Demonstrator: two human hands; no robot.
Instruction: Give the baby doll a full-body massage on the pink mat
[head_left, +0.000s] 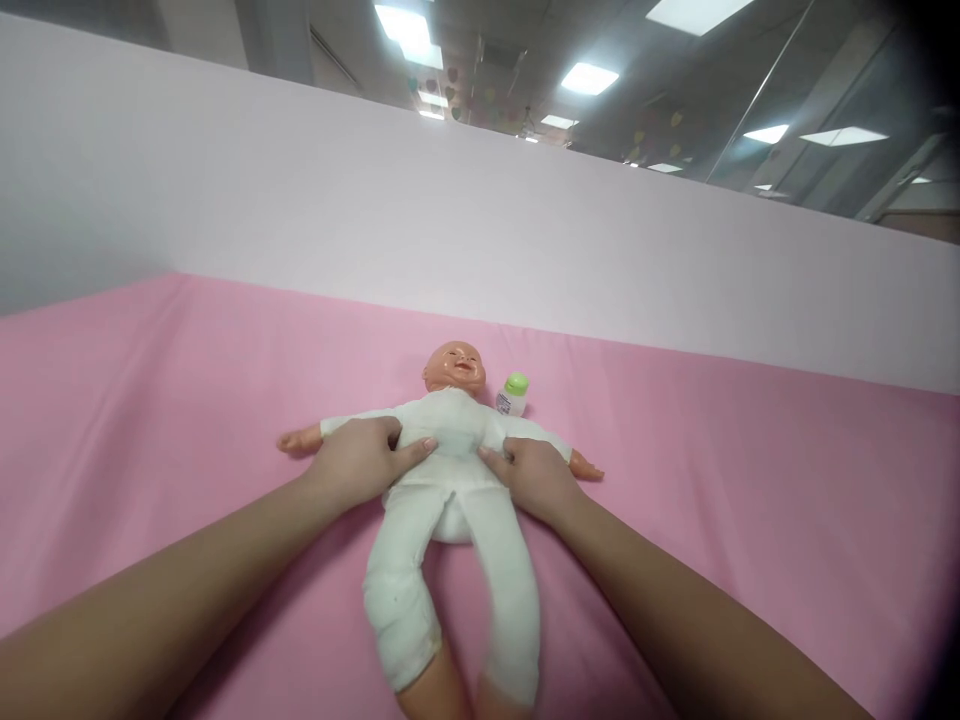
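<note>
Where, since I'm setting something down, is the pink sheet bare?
Two broad patches of the pink sheet are bare: right of the bottle, between the white wall and right forearm, and left of the doll, between the wall and left forearm. Crowded: its torso, by left hand and right hand; beside its head, the bottle.

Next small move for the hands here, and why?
I'd probably slide both thumbs lightly outward across the front of the doll. It lies face up, with the left hand and right hand at either side of its torso, thumbs pointing inward, a gap between them.
</note>
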